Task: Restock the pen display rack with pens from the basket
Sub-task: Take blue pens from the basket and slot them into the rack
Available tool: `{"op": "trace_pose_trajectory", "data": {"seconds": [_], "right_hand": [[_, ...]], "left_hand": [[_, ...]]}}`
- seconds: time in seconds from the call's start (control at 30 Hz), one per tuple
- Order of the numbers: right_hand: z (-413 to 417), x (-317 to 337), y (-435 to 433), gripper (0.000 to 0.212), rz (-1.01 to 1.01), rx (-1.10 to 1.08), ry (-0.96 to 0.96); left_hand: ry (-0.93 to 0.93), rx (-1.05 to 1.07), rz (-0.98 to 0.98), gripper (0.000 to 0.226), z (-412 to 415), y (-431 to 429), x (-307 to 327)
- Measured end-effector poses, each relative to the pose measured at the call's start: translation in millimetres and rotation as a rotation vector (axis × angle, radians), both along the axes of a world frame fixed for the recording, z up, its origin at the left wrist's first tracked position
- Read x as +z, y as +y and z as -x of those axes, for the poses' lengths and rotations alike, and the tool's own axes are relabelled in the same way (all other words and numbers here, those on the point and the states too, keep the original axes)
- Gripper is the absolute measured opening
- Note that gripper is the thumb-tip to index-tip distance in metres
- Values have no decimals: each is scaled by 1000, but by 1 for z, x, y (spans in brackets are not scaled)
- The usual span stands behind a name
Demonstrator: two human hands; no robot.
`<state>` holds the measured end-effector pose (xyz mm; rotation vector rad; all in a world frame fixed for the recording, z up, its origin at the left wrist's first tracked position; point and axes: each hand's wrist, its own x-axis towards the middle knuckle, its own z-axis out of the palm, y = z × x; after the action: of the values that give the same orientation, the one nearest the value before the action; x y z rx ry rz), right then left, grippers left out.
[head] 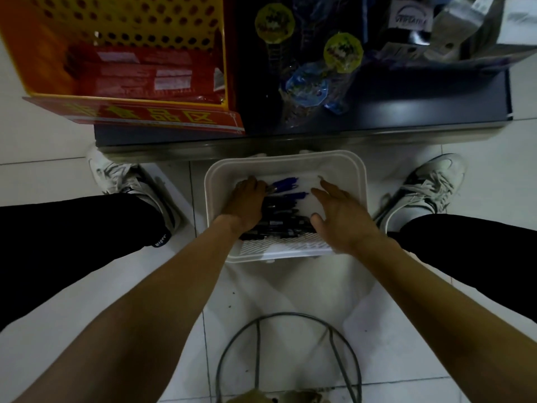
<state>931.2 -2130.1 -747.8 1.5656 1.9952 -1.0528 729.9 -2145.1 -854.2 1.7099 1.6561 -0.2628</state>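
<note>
White sneaker [128,184] at left, white sneaker [427,187] at right, both on white tile floor [290,292]. Black trouser legs [72,242] at both sides. Grey cable loop [290,313] on floor, near bottom edge. Yellow perforated bin [130,21] top left, red packets [139,74] inside, red sign [145,116] with yellow Chinese characters below it. Dark shelf base [406,112] behind. Two round yellow-green packs [274,23], blue round pack [306,85] below them. Silver foil bags [462,21] top right.

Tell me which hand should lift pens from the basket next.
Left, likely: the left hand rests on the pens in the basket, while the right hand is open beside the pile.
</note>
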Motion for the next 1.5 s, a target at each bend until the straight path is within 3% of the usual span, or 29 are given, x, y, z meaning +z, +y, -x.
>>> {"op": "trace_pose_trajectory", "data": {"seconds": [0.2,0.47,0.67,0.83,0.93,1.13,1.3,1.5], "right_hand": [[1,-2,0,55,11,-18,-14],[2,-7,2,51,33,-40,-21],[-1,-8,0,47,16,-61,-11],[-4,-8,-1,44,19,-74,-17],[-4,-9,0,44,20,-76,-6],[-5,-8,1,42,17,-144,34],[-5,-10,3,41,20,-163,49],[-5,-12,4,41,18,-176,58]], "left_hand": [[-50,116,-39,45,0,-4,-5],[61,-14,-37,32,2,14,1],[103,-130,25,53,-1,10,1],[38,-175,72,31,6,12,1],[45,-180,55,29,4,12,5],[40,-37,-11,23,0,11,11],[-24,42,140,29,-1,9,4],[-23,108,107,26,0,11,7]]}}
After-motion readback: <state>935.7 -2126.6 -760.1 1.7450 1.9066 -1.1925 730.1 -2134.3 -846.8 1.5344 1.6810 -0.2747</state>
